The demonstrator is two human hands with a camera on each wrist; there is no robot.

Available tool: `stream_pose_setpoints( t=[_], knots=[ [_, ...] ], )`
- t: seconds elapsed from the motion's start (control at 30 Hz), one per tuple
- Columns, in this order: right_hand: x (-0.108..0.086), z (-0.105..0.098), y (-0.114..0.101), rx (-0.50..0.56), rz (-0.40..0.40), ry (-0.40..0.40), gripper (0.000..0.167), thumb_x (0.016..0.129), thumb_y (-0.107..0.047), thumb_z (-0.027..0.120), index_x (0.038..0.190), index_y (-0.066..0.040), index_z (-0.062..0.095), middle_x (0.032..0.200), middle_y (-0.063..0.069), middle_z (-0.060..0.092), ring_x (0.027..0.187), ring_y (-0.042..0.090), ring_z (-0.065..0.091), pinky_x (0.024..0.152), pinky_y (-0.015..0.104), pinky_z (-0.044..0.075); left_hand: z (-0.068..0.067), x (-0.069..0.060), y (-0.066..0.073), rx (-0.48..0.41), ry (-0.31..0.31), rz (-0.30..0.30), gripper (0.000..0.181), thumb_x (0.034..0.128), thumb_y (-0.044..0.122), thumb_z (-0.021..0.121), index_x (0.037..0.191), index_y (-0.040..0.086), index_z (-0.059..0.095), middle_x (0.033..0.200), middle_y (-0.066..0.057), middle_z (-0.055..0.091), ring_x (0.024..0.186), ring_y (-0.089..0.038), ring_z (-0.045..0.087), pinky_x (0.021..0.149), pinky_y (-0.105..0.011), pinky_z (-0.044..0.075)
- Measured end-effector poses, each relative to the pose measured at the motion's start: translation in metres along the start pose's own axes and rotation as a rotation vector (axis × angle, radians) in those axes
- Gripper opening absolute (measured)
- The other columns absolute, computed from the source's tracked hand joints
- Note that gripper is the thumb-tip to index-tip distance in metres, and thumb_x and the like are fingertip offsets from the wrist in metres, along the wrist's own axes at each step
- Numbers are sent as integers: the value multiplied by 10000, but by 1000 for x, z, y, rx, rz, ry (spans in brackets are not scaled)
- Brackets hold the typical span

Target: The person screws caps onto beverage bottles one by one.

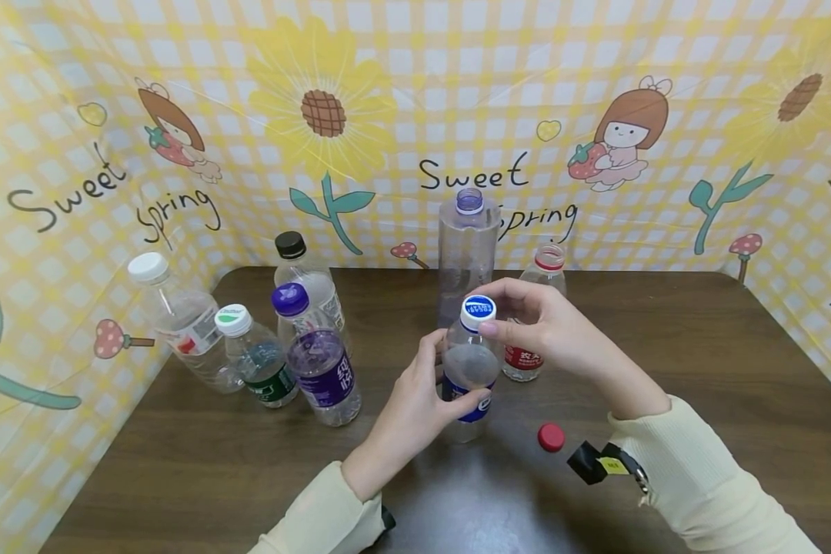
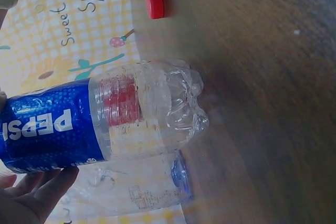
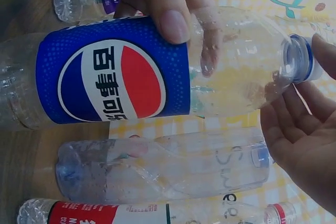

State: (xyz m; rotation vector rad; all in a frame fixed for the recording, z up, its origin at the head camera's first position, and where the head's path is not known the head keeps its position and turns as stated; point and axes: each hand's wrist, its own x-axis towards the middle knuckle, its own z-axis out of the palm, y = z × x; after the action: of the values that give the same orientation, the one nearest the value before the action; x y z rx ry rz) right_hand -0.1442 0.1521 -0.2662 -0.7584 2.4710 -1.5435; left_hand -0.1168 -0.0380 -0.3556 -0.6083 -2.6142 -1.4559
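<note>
Upright in front of me stands a clear Pepsi bottle (image 1: 469, 362) with a blue label; in the right wrist view its label (image 3: 113, 80) shows a red, white and blue round logo. My left hand (image 1: 413, 396) grips it around the body, thumb across the label. At the top, my right hand (image 1: 550, 319) pinches the white cap (image 1: 478, 309) with its blue printed top between thumb and fingers. The cap sits on the bottle's neck; how tightly, I cannot tell. In the left wrist view, the bottle's base (image 2: 186, 103) appears beside the dark tabletop.
Behind stand a tall capless bottle (image 1: 465, 246) and a capless red-label bottle (image 1: 524, 360). A loose red cap (image 1: 551, 437) lies right of the Pepsi bottle. Several capped bottles, including a purple-label one (image 1: 324, 377), are grouped at the left. A checked cloth (image 1: 402, 92) backs the table.
</note>
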Motion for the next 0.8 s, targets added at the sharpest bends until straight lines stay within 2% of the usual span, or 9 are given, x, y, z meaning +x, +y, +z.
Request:
stream_pose_setpoints(
  t=[0.17,0.33,0.43,0.5,0.7,0.8],
  knots=[
    [2,2,1,18,32,35,369,877,-109,664,1211,-8,547,1114,147,618,1018,225,587,886,299,523,1,1,-1,-4,-7,-11,767,812,278,763,1380,101,278,1285,-148,538,1191,-254,584,956,-376,520],
    [-1,0,0,27,-23,-7,467,893,-105,639,1336,-46,503,1343,140,555,1214,274,559,1018,485,467,1,1,-2,-13,-15,-19,775,813,280,762,1386,104,272,1296,-151,529,1205,-263,573,968,-402,510],
    [-3,-3,-1,33,-58,-36,471,913,-101,609,1366,-53,491,1390,135,528,1257,289,537,1027,520,449,0,1,-1,-12,-10,-17,776,811,275,765,1386,101,274,1290,-153,529,1202,-266,570,971,-421,507],
    [-3,-4,-1,28,-72,-43,442,923,-102,596,1353,-52,509,1357,134,554,1223,278,564,1006,483,477,0,1,-1,-12,-8,-20,776,809,273,766,1385,101,275,1288,-155,529,1201,-267,568,972,-431,505],
    [-2,-3,-1,36,-59,-13,377,908,-82,617,1276,-22,559,1209,160,623,1064,164,631,906,268,528,0,0,-1,-12,-11,-32,775,809,280,766,1384,102,277,1287,-154,530,1193,-268,575,973,-429,505],
    [-1,-1,0,50,-43,10,360,891,-66,635,1240,-5,573,1145,165,634,997,133,629,868,229,531,0,0,-1,-6,-10,-34,774,808,281,767,1381,102,278,1286,-153,532,1190,-267,578,969,-422,509]
  ],
)
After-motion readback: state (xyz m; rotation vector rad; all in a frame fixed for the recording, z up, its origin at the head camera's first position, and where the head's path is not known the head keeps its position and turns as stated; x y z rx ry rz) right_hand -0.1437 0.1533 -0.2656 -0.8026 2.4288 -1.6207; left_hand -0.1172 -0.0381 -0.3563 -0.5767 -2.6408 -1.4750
